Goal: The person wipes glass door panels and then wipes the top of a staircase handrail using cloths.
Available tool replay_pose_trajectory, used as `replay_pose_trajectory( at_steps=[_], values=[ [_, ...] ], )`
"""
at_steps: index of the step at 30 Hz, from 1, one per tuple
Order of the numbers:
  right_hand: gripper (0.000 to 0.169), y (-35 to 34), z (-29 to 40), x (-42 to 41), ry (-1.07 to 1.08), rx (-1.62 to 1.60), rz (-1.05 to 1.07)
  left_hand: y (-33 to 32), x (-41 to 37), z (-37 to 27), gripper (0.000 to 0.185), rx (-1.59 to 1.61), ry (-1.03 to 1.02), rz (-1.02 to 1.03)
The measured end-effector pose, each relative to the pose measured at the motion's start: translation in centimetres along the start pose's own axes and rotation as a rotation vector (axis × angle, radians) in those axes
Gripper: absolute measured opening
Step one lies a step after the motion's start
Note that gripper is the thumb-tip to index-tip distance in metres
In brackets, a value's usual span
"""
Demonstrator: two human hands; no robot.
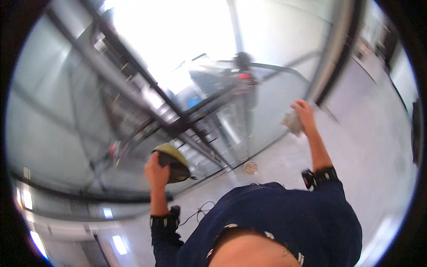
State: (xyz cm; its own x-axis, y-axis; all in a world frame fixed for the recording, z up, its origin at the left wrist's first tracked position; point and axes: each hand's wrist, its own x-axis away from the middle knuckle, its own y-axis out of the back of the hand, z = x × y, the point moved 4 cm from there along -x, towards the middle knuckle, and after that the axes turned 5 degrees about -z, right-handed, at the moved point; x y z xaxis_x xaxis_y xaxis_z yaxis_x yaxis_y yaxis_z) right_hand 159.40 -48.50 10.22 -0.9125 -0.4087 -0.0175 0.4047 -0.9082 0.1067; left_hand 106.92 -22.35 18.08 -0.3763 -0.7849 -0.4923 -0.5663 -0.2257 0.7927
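Observation:
On the left side of the view, my left hand (156,172) grips the edge of a rounded, olive-yellow item (171,155) with a dark inner side. It looks like a cap or a shallow pouch; blur hides which. Further up and to the right, my right hand (307,116) is stretched out and closed around a crumpled greyish cloth (293,123). The cloth hangs close to the glass panel (277,100), and I cannot tell whether it touches it. Both hands are held above the floor, well apart.
Dark metal frame bars (186,123) cross the glass. A blurred figure (245,80) shows in or through the glass. On the pale floor (353,153) lie a round patterned disc (250,167) at the glass foot and a black cable (199,212) near my body.

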Motion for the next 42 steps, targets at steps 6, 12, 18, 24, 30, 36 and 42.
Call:
replay_pose_trajectory(
  at_steps=[6,12,18,24,30,36,42],
  values=[
    [0.031,-8.2,1.8,3.3,-0.006,-0.027,0.552,-2.6,13.2,5.0,0.039,0.12,0.419,-0.033],
    [0.032,-18.2,4.4,8.7,0.19,0.003,0.806,-1.6,23.4,6.0,0.042,0.089,0.725,-0.093],
    [0.026,-23.0,3.9,11.9,0.264,0.016,0.863,0.5,24.8,8.5,0.046,0.107,0.736,-0.127],
    [0.024,-24.2,2.6,13.2,0.219,0.03,0.686,0.9,24.0,11.3,0.048,0.153,0.729,-0.026],
    [0.031,-24.9,1.5,13.6,0.274,0.093,0.583,-1.6,24.5,13.8,0.044,0.205,0.649,0.149],
    [0.03,-24.8,1.0,14.2,0.276,0.083,0.485,-4.1,23.6,13.2,0.039,0.362,0.524,0.285],
    [0.025,-25.4,1.4,15.1,0.267,0.08,0.432,-6.2,23.3,11.3,0.04,0.439,0.41,0.39]
  ],
)
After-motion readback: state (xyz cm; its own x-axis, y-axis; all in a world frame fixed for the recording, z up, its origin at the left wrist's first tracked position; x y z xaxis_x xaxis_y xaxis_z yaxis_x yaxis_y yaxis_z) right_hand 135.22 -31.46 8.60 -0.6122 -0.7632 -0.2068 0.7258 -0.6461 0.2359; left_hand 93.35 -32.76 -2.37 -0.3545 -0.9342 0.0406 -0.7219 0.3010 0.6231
